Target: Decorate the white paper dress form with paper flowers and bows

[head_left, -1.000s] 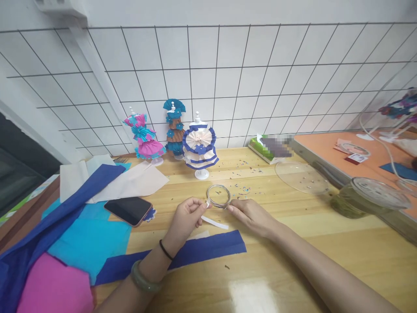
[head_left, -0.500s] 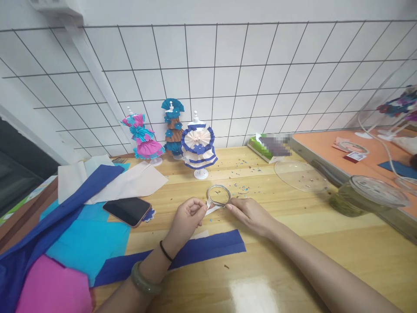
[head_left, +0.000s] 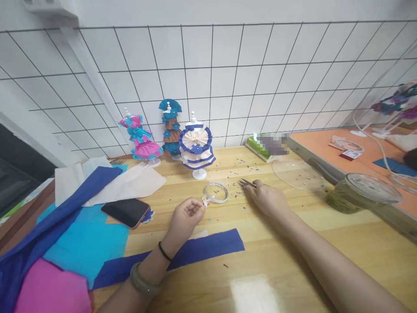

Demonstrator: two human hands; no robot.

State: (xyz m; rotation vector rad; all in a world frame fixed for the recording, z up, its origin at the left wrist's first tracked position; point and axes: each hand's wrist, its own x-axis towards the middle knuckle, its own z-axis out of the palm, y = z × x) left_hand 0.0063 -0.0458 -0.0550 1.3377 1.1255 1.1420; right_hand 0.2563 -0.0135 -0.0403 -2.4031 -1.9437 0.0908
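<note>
Left hand pinches a white scrap (ring at its two o'clock); right hand grips a dark pointed tool.

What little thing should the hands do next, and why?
Maybe bring the dark pointed tool over to the pale scrap. I'd guess that because the left hand is pinching the scrap beside the ring, while the right hand has the tool off to the side, its tips away from the scrap.
</note>
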